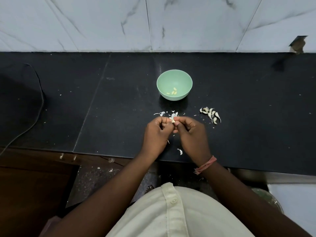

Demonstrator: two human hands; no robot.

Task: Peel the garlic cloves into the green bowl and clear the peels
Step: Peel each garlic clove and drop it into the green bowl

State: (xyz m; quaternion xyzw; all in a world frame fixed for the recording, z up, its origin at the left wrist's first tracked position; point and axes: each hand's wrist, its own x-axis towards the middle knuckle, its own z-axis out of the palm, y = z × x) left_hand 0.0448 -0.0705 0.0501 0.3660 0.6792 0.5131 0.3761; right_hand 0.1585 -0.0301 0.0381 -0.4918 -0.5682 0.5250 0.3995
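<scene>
Black counter [119, 103], filling the middle band of the frame; marble-veined wall tiles [102, 23] across the top.

Green bowl [174, 85], upright, centre of frame on the counter; peeled cloves [173, 92] lying on its floor, toward the near side.

Unpeeled garlic cloves [210, 115], a small cluster on the counter, right of centre, below and to the right of the bowl, well apart from it.

Loose peels [168, 114], scattered on the counter just below the bowl and just above the two hands; one more peel [180, 151] near the counter's front edge, between the wrists; further scraps on the floor [95, 182] below the edge.

Left hand [156, 132], centre frame, fingers curled, thumb and fingertips pinching one side of a garlic clove [173, 120].

Right hand [190, 132], just beside the left, fingers curled, thumb and forefinger pinching the other side of the same clove, held a little above the counter; pink thread band [206, 165] round the wrist.

Dark cable [38, 93], looping across the left of the counter.

Pale buttoned shirt [171, 212], bottom centre of frame.

Chipped tile corner [298, 44], upper right, where wall meets counter.
</scene>
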